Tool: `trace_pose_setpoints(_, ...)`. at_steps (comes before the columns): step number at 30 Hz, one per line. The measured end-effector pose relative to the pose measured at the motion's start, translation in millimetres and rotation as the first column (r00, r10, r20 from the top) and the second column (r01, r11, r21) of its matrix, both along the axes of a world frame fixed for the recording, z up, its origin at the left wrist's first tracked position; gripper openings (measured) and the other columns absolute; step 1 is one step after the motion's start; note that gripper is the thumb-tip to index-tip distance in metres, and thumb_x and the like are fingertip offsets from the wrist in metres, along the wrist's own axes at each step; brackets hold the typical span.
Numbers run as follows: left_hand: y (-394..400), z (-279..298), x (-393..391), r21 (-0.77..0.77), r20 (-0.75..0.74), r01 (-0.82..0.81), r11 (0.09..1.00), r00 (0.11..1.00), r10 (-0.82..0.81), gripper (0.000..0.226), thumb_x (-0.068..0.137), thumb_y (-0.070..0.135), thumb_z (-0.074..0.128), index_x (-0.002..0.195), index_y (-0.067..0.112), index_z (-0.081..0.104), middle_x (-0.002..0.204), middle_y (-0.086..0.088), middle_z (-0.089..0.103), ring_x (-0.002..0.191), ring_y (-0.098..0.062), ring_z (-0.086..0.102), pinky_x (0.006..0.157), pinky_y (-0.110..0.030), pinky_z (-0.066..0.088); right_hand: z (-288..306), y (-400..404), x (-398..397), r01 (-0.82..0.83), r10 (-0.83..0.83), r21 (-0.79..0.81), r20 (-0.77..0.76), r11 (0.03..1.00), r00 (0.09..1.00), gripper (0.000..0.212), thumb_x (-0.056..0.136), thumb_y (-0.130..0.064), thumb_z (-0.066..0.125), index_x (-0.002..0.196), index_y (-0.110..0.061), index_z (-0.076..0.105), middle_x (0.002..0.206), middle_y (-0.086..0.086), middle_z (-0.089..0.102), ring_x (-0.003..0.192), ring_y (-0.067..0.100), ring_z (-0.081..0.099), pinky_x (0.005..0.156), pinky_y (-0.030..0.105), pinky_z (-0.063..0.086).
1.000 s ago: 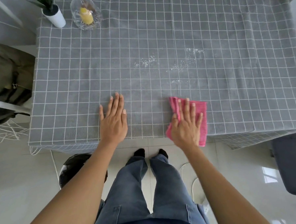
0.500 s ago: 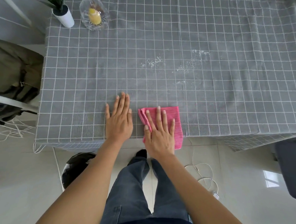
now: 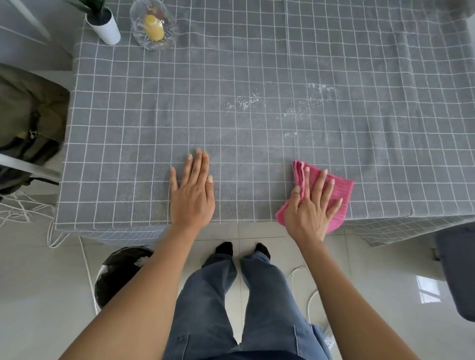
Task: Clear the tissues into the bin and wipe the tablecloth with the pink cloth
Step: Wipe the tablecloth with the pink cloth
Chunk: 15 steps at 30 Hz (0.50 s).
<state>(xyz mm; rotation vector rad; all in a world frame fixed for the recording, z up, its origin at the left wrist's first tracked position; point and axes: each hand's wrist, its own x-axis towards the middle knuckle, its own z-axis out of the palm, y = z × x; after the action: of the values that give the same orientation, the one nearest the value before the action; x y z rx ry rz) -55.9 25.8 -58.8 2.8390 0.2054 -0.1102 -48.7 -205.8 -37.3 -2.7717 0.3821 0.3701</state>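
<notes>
A grey tablecloth (image 3: 252, 55) with a white grid covers the table. My right hand (image 3: 310, 206) lies flat with spread fingers on the folded pink cloth (image 3: 341, 193), pressing it onto the tablecloth at the near edge. My left hand (image 3: 193, 193) rests flat and empty on the tablecloth, well to the left of the cloth. White specks (image 3: 246, 101) and a second patch of white specks (image 3: 304, 107) dot the middle of the tablecloth beyond both hands. A black-lined bin (image 3: 117, 274) stands on the floor under the table's near left edge, partly behind my left forearm.
A potted plant (image 3: 103, 21) and a glass dish (image 3: 154, 24) holding a yellow object stand at the far left corner. A bag (image 3: 15, 114) sits on a chair at left. A grey chair (image 3: 469, 272) is at right. White cords (image 3: 12, 208) lie on the floor.
My right hand has slid the pink cloth along the near edge: leftward next to my left hand, then back to the right. My left hand stayed flat in place.
</notes>
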Motion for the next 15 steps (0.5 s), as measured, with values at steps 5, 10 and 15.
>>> trace_pose_setpoints(5,0,-1,1,-0.003,0.013,-0.003,1.0,1.0,0.003,0.053,0.101,0.033,0.007,0.152,0.02,0.003,0.159,0.006,0.001,0.147,-0.012,-0.002,0.119,-0.049,-0.001,1,63,1,-0.304,0.304,-0.005,-0.02,0.953,0.953,0.053,0.099,-0.045,0.003,0.146,-0.038,-0.021,0.155,-0.002,-0.028,0.141,0.02,-0.028,0.113,0.051,-0.019)
trace_pose_setpoints(10,0,-2,1,0.004,0.029,0.006,1.0,1.0,-0.006,0.053,0.101,0.032,0.01,0.152,0.019,0.007,0.159,0.004,0.004,0.147,-0.012,-0.001,0.119,-0.049,0.0,-3,84,1,-0.44,0.438,0.047,0.045,0.897,0.898,0.052,0.099,-0.044,0.006,0.148,-0.04,-0.009,0.159,-0.007,-0.015,0.144,0.014,-0.02,0.115,0.047,-0.016)
trace_pose_setpoints(15,1,-2,1,0.006,0.002,0.008,1.0,1.0,-0.008,0.053,0.101,0.033,0.006,0.152,0.021,0.002,0.159,0.005,0.0,0.147,-0.012,-0.004,0.119,-0.049,0.0,-5,39,20,-0.345,0.346,-0.03,0.023,0.938,0.938,0.051,0.099,-0.044,0.002,0.144,-0.041,-0.021,0.155,-0.006,-0.022,0.143,0.016,-0.022,0.116,0.048,-0.015)
